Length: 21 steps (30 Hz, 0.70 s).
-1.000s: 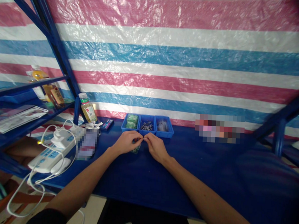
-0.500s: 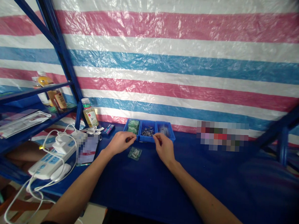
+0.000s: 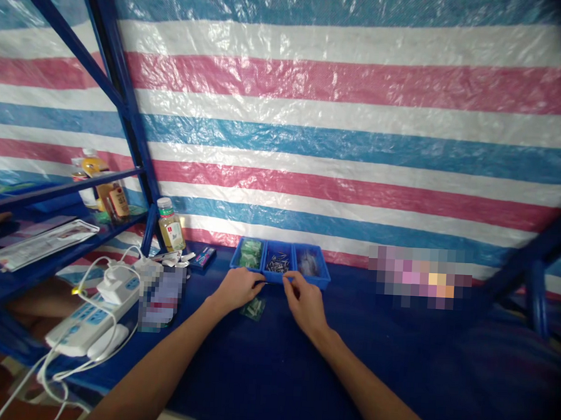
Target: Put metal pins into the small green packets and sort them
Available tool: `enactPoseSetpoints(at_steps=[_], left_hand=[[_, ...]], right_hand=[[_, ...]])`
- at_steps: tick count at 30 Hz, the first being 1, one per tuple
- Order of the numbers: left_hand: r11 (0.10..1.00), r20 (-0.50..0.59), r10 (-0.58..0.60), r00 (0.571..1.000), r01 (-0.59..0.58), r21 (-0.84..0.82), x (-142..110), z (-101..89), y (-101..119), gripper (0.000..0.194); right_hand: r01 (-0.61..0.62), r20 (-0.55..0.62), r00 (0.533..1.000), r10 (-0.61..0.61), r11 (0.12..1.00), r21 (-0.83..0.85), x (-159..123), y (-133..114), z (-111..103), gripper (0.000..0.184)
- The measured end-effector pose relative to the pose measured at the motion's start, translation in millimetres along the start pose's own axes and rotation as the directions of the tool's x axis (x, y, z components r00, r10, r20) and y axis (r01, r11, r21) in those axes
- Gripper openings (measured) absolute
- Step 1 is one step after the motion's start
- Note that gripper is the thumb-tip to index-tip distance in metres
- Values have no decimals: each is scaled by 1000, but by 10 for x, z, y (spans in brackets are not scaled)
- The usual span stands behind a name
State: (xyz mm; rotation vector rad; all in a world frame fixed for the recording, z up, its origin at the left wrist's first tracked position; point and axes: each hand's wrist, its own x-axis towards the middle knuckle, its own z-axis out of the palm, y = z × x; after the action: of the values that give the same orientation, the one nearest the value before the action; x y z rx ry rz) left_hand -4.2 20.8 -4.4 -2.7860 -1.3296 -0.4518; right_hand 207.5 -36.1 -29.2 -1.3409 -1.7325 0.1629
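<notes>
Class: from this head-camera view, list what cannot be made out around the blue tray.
All in the head view:
Left hand: its own fingers hide anything it may hold.
Right hand: its curled fingers do the same.
Metal pieces in the blue three-compartment tray: too small to identify.
Contents of the right compartment: too blurred to name.
Small clear packet: contents too small.
Two pixelated objects: blurred out.

The blue worktop [image 3: 395, 347] carries three blue plastic bins [image 3: 277, 264] side by side near its back edge, a small clear bag [image 3: 254, 308] just in front of them, a plastic bottle [image 3: 170, 225], a small blue box [image 3: 203, 257] and a white power strip [image 3: 86, 325].
</notes>
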Motion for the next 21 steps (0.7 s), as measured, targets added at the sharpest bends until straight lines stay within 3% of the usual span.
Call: enactPoseSetpoints(at_steps=[6,16,21], left_hand=[[998,66,-17,998,13,59,59,70,79,24],[991,138,98,986,-110,83,19,54,104,24],[989,121,134,984,-139,40,-74,19,84,21]], right_hand=[[87,122,989,-83,996,-33,-83,-19,76,26],[68,212,976,-43,991,-111,-60,12,139,14],[98,264,963,-53,982,-160,-56,24,146,10]])
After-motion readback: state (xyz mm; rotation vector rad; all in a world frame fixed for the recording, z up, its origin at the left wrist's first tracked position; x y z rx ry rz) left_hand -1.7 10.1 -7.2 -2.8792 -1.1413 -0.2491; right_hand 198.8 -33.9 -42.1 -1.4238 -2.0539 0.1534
